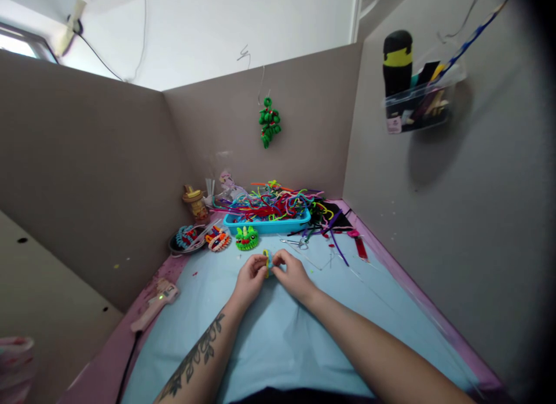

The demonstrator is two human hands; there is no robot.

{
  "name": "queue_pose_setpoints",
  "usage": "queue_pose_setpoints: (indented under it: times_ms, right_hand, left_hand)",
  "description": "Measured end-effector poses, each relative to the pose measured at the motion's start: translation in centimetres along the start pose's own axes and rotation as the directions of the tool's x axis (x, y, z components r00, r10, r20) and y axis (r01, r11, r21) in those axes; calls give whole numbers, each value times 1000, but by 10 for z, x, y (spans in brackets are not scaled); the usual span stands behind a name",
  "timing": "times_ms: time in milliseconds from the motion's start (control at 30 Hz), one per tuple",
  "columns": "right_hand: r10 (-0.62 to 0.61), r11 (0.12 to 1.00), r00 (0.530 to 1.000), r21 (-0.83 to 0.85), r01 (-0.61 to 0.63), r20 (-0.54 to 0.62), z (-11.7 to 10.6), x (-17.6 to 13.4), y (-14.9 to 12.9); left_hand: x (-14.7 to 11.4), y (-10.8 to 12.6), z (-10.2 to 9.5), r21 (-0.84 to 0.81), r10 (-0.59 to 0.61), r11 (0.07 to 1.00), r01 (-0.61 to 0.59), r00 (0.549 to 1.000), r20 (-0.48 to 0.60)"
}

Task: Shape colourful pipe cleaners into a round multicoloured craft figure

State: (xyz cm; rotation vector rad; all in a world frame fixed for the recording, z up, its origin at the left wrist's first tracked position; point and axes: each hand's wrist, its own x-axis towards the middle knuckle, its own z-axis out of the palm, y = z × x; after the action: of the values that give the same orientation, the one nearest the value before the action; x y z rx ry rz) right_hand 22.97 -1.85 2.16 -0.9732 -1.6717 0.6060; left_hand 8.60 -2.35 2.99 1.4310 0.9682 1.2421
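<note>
Left side of bench (195,340): pale, corded gun-shaped tool (153,309), green light lit. Next, green fuzzy figure (247,239), just beyond hands. Left hand (252,275): fingers pinching yellow edge of small blue-and-yellow piece (266,266), held up mid-bench, on near side of blue tray (267,226). Right hand (292,273): fingers pinching blue side. Piece judged light, soft, bendable, hardly slippery, easily squashed; best held lightly by outer edge. Farther right: scissors (303,242). Unclear, again left to right: pink object (16,366), cut off by frame; piece's underside and pinched edges, behind fingers; fine construction, too small to read.
</note>
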Motion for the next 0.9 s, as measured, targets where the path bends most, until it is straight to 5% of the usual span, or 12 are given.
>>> queue_pose_setpoints:
  times_ms: [267,900]
  right_hand:
    - [-111,990,994,-83,110,-11,-2,0,-3]
    - [-136,982,990,-135,131,-23,-2,0,-2]
  left_hand:
    - [2,-5,-3,-73,-38,997,36,999,-18]
    - [1,-6,-1,-87,-46,995,43,998,-31]
